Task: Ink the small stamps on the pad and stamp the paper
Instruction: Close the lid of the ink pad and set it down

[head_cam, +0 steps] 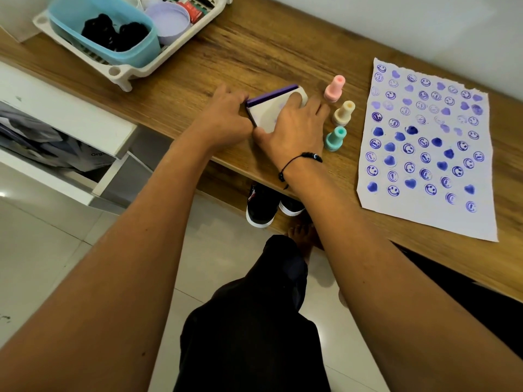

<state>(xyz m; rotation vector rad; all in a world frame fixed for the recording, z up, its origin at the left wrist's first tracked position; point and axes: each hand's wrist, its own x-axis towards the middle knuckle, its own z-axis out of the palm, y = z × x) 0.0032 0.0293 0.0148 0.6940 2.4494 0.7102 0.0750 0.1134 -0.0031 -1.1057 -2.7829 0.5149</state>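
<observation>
Much of the ink pad (267, 112) hidden
The right hand (291, 128) covers its lid; the white basket (121, 76) runs off the top edge.

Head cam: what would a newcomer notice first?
The paper at right, covered in purple smileys and hearts. At centre, both hands are on the ink pad: left hand grips its edge, right hand lies flat on its lid. Three stamps, pink, cream and teal, stand upright between pad and paper.

Stamps (338, 113) stand between pad (271, 108) and paper (424, 148).
</observation>
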